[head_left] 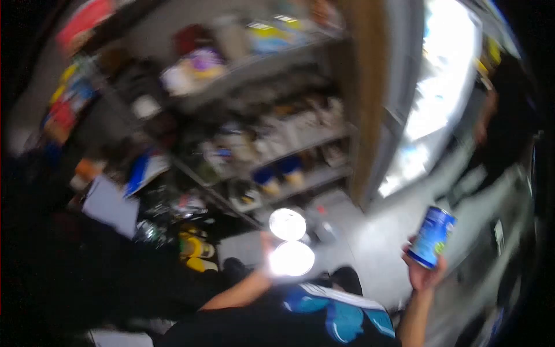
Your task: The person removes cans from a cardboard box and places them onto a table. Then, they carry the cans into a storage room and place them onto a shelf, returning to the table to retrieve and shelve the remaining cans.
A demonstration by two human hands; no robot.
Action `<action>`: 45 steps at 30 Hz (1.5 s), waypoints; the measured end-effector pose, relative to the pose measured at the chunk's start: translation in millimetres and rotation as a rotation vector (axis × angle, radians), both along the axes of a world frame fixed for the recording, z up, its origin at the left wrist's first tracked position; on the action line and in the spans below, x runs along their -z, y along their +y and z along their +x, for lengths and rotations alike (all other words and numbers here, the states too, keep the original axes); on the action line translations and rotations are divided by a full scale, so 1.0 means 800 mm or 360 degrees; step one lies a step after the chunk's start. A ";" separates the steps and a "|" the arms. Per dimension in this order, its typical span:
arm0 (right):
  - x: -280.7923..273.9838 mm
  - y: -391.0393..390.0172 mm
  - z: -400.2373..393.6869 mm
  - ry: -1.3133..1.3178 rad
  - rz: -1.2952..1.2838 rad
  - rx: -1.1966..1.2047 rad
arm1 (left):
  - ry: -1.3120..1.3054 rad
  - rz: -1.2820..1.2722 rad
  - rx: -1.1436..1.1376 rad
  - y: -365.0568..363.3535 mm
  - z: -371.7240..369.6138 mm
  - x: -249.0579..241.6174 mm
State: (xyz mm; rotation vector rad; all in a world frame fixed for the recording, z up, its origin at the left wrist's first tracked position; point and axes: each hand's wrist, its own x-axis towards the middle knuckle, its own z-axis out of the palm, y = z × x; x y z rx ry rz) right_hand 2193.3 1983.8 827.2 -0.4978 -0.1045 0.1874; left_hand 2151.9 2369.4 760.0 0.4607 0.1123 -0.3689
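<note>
My right hand (425,273), at the lower right, is wrapped around the lower part of a blue can (433,236). The can tilts a little and has a pale, partly green patch on its label; its print is too blurred to read. In front of my body, my left hand (268,263) is beside two round, bright white things (292,258), one just beyond the other. They look like the glaring tops of cans, but glare hides their sides and most of my left fingers.
Stocked shelves (277,156) rise ahead, smeared by motion. A brightly lit glass-fronted case (430,98) stands to the right, with a person in dark clothing (509,115) beyond it. Piled goods and yellow bottles (199,247) lie at left. Pale floor (376,237) shows between.
</note>
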 end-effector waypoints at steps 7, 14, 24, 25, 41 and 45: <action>-0.167 0.106 0.246 -0.1224 -0.0390 -0.0202 | 0.0033 -0.0133 -0.0431 0.025 0.004 -0.008; -0.378 0.310 0.317 -0.1662 -0.0197 -0.0503 | 0.0023 0.0058 -0.1245 0.005 -0.021 -0.034; -0.427 0.477 0.309 -0.1672 -0.0030 -0.0959 | 0.0101 0.0168 -0.2016 -0.039 -0.044 -0.006; -0.421 0.492 0.310 -0.1664 0.0031 -0.0917 | 0.0104 0.0152 -0.2042 -0.037 -0.051 -0.002; -0.445 0.490 0.336 -0.1671 0.0014 -0.0523 | 0.0136 0.0295 -0.2027 -0.043 -0.084 0.029; -0.453 0.490 0.364 -0.1668 -0.0058 -0.0348 | -0.0253 0.0089 -0.1807 -0.054 -0.068 0.008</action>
